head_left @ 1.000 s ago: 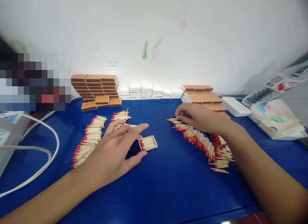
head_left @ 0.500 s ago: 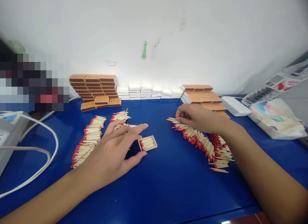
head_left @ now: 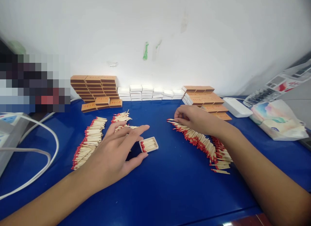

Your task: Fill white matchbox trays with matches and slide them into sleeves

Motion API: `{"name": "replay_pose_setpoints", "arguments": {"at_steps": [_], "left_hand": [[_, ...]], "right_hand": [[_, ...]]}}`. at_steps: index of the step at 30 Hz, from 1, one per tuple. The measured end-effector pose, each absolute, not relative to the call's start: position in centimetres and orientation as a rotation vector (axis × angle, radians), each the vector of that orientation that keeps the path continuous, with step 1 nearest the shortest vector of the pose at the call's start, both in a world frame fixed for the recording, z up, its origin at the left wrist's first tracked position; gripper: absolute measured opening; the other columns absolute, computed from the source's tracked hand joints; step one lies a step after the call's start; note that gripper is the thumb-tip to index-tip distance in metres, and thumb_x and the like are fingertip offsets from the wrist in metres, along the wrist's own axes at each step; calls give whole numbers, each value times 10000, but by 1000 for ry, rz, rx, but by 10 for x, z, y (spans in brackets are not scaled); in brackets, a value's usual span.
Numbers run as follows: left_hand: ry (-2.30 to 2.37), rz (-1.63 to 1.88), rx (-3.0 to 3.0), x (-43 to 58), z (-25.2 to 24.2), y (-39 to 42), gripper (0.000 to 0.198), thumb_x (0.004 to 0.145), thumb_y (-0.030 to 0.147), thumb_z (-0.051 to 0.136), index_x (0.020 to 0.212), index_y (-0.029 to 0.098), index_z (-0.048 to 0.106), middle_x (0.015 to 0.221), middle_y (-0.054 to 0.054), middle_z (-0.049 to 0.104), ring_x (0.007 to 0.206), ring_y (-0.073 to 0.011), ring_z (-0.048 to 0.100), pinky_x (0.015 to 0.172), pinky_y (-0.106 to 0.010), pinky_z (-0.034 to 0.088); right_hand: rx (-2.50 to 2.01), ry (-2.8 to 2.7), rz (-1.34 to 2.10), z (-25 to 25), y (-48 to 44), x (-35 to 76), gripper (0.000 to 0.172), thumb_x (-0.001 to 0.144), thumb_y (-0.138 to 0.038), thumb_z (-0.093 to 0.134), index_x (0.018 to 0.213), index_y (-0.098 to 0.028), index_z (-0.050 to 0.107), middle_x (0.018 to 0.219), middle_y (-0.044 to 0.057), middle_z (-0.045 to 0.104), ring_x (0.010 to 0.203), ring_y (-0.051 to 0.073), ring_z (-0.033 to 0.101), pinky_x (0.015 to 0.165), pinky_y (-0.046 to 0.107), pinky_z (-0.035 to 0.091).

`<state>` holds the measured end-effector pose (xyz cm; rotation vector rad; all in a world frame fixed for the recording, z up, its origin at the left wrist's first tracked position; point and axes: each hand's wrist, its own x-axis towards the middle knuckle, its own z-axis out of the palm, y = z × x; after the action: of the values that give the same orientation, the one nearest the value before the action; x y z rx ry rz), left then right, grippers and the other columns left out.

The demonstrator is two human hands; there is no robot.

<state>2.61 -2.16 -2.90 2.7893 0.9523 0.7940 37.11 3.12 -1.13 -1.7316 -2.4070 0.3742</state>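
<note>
A small white matchbox tray (head_left: pixel 156 144), part filled with red-tipped matches, lies on the blue table. My left hand (head_left: pixel 121 146) is spread beside its left end, thumb at the near corner and a finger at the far corner; whether they press on the tray I cannot tell. My right hand (head_left: pixel 188 116) pinches matches at the far end of a long row of loose matches (head_left: pixel 201 141); how many is hidden. Another heap of matches (head_left: pixel 220 151) lies partly behind my right forearm. Under and beyond my left hand are two more rows of matches (head_left: pixel 93 135).
Orange matchboxes (head_left: pixel 94 86) are stacked against the wall at back left, more orange boxes (head_left: pixel 204 98) at back right. White trays (head_left: pixel 142 91) stand between them. A white block (head_left: pixel 237 107) and a tissue pack (head_left: pixel 279 120) lie right; white cables (head_left: pixel 54 138) loop left.
My right hand has shifted slightly left at the end of the match row, fingers still pinched. My left hand and the tray have stayed in place.
</note>
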Motion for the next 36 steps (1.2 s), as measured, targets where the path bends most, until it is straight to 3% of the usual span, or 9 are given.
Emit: {"name": "replay_pose_setpoints", "arguments": {"at_steps": [14,27,36], "left_hand": [[972,808,2778,26,-29,-20,616,1055,334,708,1594,248,423,1179,-26,812,1208,-248,704,1273,-488,320],[970,831,2787,27,-31,-19,630,1054,336,705,1604,246,410,1158,-24,815,1156,-238,733,1273,-490,324],[984,818,2787,26,-32,-20,630,1057,359,698,1610,246,418,1154,-29,817,1183,-248,727,1285,-490,318]], "right_hand": [[-1348,-2467,413,6,-11,316,196,1140,-337,520,1046,-218,644,1088,62,684,850,194,636,748,331,449],[-1237,-2661,443,3,-28,287,128,1115,-180,570,1012,-195,645,1069,53,691,847,195,657,848,369,474],[-1212,-2581,575,-1,-27,286,129,1123,-178,555,1055,-195,663,1093,52,685,881,188,650,778,328,467]]}}
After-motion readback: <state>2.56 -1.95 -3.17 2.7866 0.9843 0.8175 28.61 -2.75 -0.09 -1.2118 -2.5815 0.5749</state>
